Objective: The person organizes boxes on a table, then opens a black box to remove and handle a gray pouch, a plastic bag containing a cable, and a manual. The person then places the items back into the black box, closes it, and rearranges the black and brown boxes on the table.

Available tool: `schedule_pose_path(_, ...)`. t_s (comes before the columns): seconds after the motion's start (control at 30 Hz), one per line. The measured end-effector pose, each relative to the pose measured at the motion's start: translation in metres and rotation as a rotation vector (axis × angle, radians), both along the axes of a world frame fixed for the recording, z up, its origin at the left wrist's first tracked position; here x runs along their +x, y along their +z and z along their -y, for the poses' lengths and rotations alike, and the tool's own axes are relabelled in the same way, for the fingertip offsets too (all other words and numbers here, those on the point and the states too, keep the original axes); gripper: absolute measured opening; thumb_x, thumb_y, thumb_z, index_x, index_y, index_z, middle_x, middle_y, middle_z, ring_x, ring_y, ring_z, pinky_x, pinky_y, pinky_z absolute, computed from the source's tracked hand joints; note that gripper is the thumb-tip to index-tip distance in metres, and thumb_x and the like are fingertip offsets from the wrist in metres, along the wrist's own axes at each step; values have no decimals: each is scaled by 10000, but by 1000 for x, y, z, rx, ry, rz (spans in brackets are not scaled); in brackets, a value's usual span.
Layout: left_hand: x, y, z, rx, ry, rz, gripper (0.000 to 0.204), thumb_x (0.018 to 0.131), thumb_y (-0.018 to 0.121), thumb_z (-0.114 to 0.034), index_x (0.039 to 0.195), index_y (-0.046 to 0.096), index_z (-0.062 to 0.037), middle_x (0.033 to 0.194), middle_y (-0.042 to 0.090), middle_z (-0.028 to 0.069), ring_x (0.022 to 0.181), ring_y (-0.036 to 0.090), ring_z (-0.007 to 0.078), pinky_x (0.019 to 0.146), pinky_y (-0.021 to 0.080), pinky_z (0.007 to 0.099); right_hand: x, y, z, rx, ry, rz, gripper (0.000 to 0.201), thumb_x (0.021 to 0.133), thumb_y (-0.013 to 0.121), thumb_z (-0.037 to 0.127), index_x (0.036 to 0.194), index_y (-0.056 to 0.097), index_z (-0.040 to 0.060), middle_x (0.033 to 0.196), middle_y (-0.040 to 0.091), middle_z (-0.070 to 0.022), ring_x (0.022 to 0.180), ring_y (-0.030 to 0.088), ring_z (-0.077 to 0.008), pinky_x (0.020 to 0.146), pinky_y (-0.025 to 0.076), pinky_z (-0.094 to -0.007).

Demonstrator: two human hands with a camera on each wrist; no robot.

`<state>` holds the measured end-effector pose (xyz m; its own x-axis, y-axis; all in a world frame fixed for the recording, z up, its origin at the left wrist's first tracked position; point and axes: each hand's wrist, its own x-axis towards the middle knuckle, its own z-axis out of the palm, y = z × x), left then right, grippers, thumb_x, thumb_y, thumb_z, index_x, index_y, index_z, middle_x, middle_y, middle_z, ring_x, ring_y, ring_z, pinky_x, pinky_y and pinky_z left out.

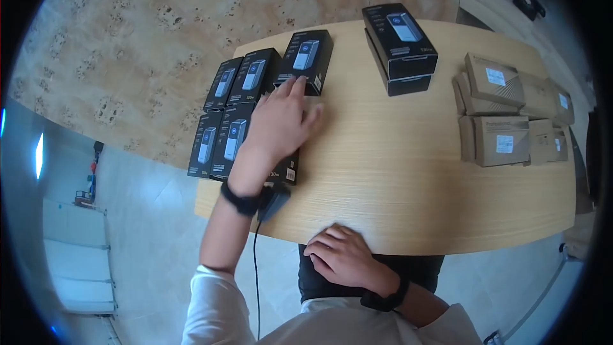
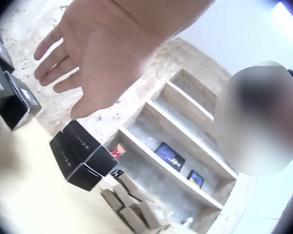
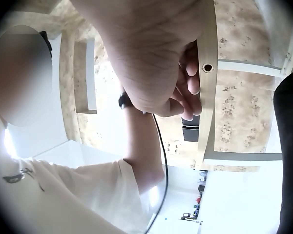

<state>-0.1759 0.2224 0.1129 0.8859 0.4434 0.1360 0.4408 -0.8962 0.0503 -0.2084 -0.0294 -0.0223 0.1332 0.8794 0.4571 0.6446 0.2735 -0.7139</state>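
Observation:
Several black retail boxes printed with a silver device and "130w" lie in rows on the left of the table, one of these black boxes [image 1: 253, 76] in the far row. Over them reaches my left hand [image 1: 281, 121], its fingertips overlapping the near edge of the black box [image 1: 306, 54] at the row's right end. The left palm [image 2: 105, 58] shows bare in the left wrist view, fingers extended. My right hand [image 1: 341, 255] rests at the table's front edge with fingers loosely bent, holding nothing. Part of the near row is hidden under the left forearm.
Two stacked black boxes [image 1: 402, 32] stand at the back middle of the wooden table [image 1: 383, 172]. Brown cardboard boxes [image 1: 504, 140] are piled on the right. A black cable [image 1: 255, 268] hangs from the left wrist. Behind is a shelf [image 2: 180, 117] with small items.

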Motion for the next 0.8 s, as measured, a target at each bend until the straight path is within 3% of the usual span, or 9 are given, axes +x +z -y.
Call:
schedule_pose_path(0.27, 68, -44, -10, -32, -1, -215, 983, 1002, 510, -669, 1644, 288, 43, 1688, 313, 304, 1612, 242, 393, 1325, 135, 507, -1, -3, 4, -10, -1, -14, 88, 897, 732, 168, 984, 734, 150, 1025, 718, 13, 999, 648, -234, 924, 536, -394)
schedule_pose_path(0.4, 51, -45, 26, 4, -150, 72, 748, 983, 633, -528, 1488, 552, 19, 1524, 549, 293, 1509, 444, 395, 1271, 299, 483, 1, 0, 5, 2, 25, -46, 95, 897, 729, 139, 992, 730, 138, 1017, 723, -4, 990, 656, -243, 916, 542, -401)
schedule_pose_path(0.47, 42, -8, 47, -467, -249, 21, 455, 983, 668, -397, 1272, 716, -49, 1235, 747, 213, 1230, 701, 329, 1079, 520, 436, 5, 0, 9, 1, 70, -108, 101, 902, 723, 111, 1003, 729, 120, 1004, 723, -22, 968, 666, -252, 890, 550, -398)
schedule_pose_path(0.5, 37, -24, 46, -427, -214, 226, 274, 986, 663, -310, 1093, 764, -79, 974, 795, 134, 924, 787, 283, 834, 605, 397, 9, 2, 13, 7, 105, -174, 109, 907, 717, 82, 1014, 727, 101, 990, 724, -39, 945, 677, -261, 864, 558, -394)
schedule_pose_path(0.6, 36, -15, 39, -420, -99, 341, 262, 1001, 640, -292, 1061, 772, -74, 928, 790, 136, 819, 783, 297, 741, 614, 398, 16, 17, 38, -97, 73, -382, 103, 911, 693, 51, 1013, 708, 58, 927, 713, -78, 869, 690, -279, 788, 557, -417)
schedule_pose_path(0.67, 41, -17, 32, -445, -72, 250, 351, 1018, 619, -328, 1193, 742, -49, 1123, 776, 187, 1044, 764, 318, 923, 596, 425, 29, 24, 54, -147, 44, -343, 125, 924, 689, 33, 1047, 708, 39, 939, 718, -95, 841, 698, -269, 743, 563, -388)
schedule_pose_path(0.73, 45, -63, 20, 6, -180, 222, 523, 1039, 586, -392, 1373, 645, 7, 1414, 650, 248, 1330, 627, 352, 1122, 482, 455, 37, 36, 71, -265, -91, -399, 120, 947, 681, 44, 1063, 708, 29, 947, 726, -108, 812, 704, -259, 723, 561, -370)
schedule_pose_path(0.77, 43, -63, 30, -82, -145, 108, 678, 1050, 559, -457, 1496, 522, 52, 1603, 473, 257, 1497, 441, 401, 1219, 356, 487, 38, 36, 81, -351, -151, -449, 134, 967, 670, 52, 1091, 712, 24, 977, 740, -121, 826, 723, -259, 734, 571, -357)
schedule_pose_path(0.8, 39, -64, 42, -93, -145, 122, 678, 1050, 559, -457, 1496, 522, 52, 1603, 473, 257, 1497, 441, 401, 1219, 356, 487, 44, 39, 88, -362, -155, -435, 134, 967, 670, 52, 1091, 712, 24, 977, 740, -121, 826, 723, -259, 734, 571, -357)
